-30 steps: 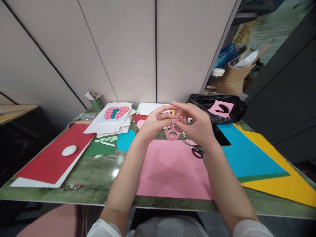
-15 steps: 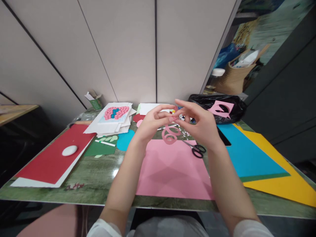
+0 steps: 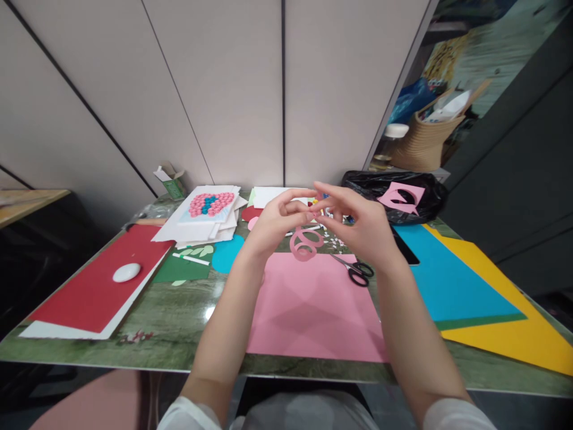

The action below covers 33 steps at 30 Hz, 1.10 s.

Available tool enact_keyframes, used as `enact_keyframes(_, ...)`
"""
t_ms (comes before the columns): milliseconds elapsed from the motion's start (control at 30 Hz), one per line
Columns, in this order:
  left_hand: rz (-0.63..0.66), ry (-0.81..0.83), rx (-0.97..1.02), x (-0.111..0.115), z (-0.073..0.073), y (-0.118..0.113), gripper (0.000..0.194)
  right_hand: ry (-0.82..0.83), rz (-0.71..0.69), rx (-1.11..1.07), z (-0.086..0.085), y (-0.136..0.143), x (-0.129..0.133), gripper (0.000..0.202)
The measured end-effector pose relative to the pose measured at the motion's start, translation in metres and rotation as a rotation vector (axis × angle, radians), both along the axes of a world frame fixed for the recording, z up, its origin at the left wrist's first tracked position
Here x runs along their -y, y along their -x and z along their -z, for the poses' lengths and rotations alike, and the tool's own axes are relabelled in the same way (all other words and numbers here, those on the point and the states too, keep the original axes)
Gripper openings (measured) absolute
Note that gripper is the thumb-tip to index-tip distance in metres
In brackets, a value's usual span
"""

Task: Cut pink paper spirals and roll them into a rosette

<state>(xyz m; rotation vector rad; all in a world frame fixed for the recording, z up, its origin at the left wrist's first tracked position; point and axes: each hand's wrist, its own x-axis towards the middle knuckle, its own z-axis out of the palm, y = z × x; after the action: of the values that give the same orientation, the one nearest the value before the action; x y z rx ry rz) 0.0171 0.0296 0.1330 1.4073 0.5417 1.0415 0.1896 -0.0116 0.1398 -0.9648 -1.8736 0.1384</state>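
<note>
A curled pink paper strip [image 3: 306,245] hangs in loops beneath my fingertips, above the far part of a pink sheet [image 3: 313,316]. My left hand [image 3: 286,218] is closed, its thumb and fingers pinching the strip's rolled upper end. From the other side my right hand [image 3: 351,215] meets it, thumb and fingertips closed around the same small pink roll. The roll itself is mostly covered by the fingers. Black-handled scissors [image 3: 358,272] lie on the pink sheet's right far corner, below my right hand.
Red paper [image 3: 98,280] with a white oval object [image 3: 126,273] lies left. A pink-and-blue dotted picture [image 3: 211,205] tops white sheets behind it. Blue [image 3: 452,280] and yellow paper [image 3: 532,328] lie right. A black bag [image 3: 430,200] holding pink scraps [image 3: 401,197] stands behind.
The hanging pink strip has swung slightly left. My right fingertips have shifted a little left, while both hands stay at the pink roll.
</note>
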Motion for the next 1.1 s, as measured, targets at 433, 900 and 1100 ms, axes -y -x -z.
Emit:
enact_keyframes(433, -0.007, -0.017, -0.035, 0.002, -0.001, -0.003, 0.037, 0.037, 0.016, 0.093, 0.002, 0.000, -0.002, 0.048)
enact_keyframes(900, -0.028, -0.046, -0.031, 0.004, 0.000, -0.006, 0.035, -0.030, 0.107, 0.090, 0.003, 0.000, -0.004, 0.046)
enact_keyframes(1100, -0.043, -0.026, 0.046, 0.001, 0.008, -0.014, 0.032, -0.204, 0.178, 0.115, 0.006, 0.005, -0.010, 0.045)
